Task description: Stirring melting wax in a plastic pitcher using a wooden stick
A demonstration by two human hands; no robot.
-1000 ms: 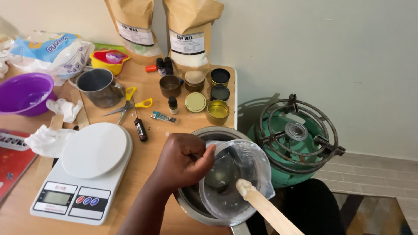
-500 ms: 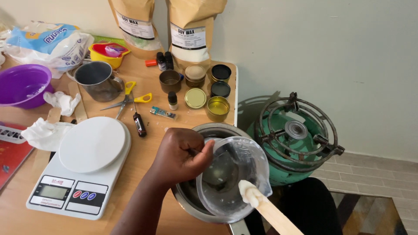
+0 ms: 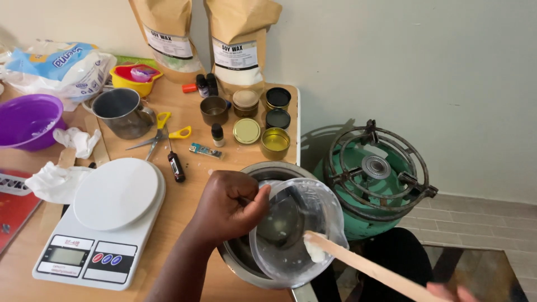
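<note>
My left hand (image 3: pixel 230 206) grips the handle of a clear plastic jug (image 3: pixel 297 235), tilted on its side over a steel pot (image 3: pixel 254 173) at the table's right edge. White waxy residue coats the jug's inside. A flat wooden stick (image 3: pixel 369 267) reaches into the jug's mouth, its tip smeared white. My right hand (image 3: pixel 450 292) holds the stick's far end at the bottom right corner, only its fingertips showing.
A white kitchen scale (image 3: pixel 103 221) lies left of the pot. Behind it are a metal mug (image 3: pixel 118 111), yellow scissors (image 3: pixel 159 131), a black thermometer (image 3: pixel 176 165), small tins (image 3: pixel 260 114), little bottles, two brown paper bags (image 3: pixel 238 42), a purple bowl (image 3: pixel 25 120). A green gas burner (image 3: pixel 375 173) stands on the floor to the right.
The view has shifted slightly. The stick's tip has slid a little within the jug's mouth, and my left hand keeps the jug tilted over the pot.
</note>
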